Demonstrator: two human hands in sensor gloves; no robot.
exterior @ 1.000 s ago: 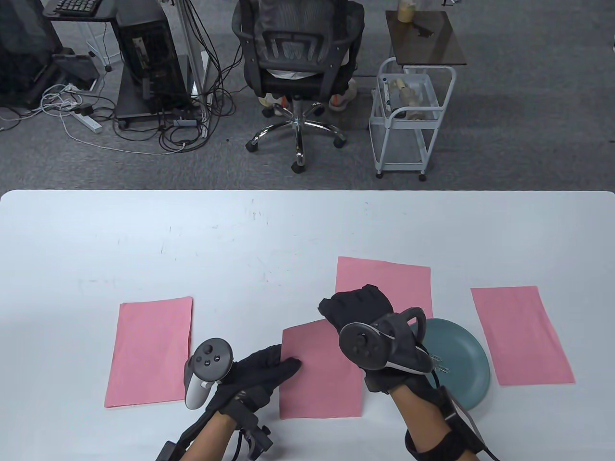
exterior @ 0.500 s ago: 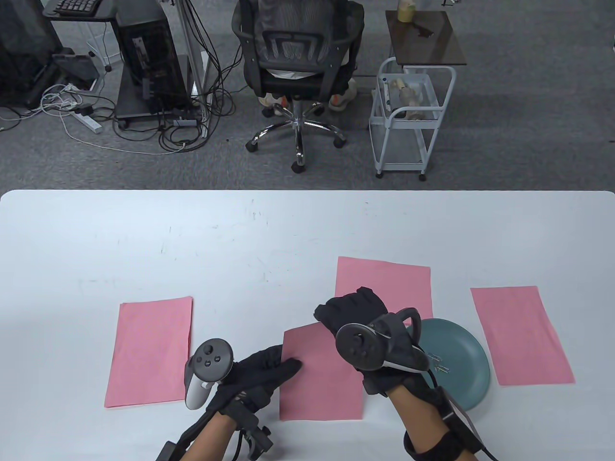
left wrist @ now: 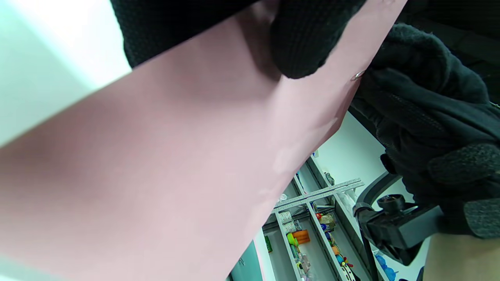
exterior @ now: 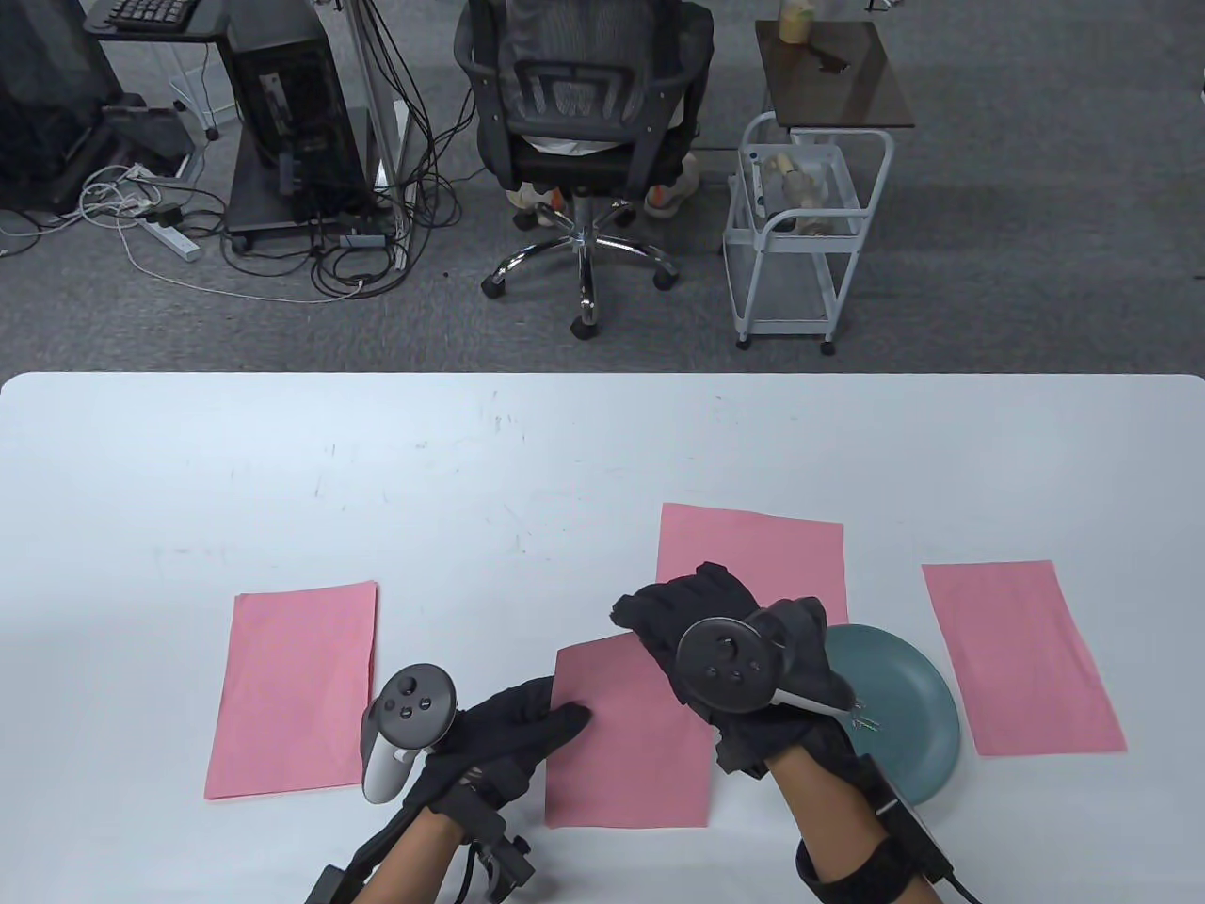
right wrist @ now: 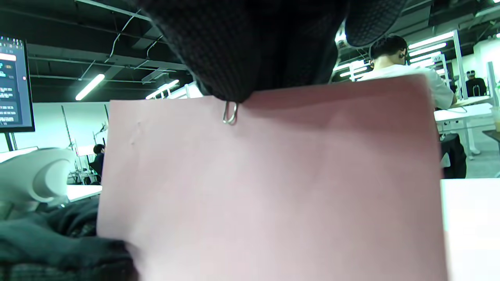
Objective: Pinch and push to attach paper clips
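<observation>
Now the right grip pinches a paper clip lengthwise over the pink sheet's far edge, left grip flat, steadying.

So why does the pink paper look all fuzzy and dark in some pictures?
Left wrist view: the pink sheet sits too close, so it blurs, with finger shadow near the top. Right wrist view: soft too, though the paper clip shows. Table view: sharp, evenly lit.

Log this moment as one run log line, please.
step: clip going onto pink sheet | right hand: grip on paper clip at far edge | left hand: steadies sheet | spare clips in plate
</observation>
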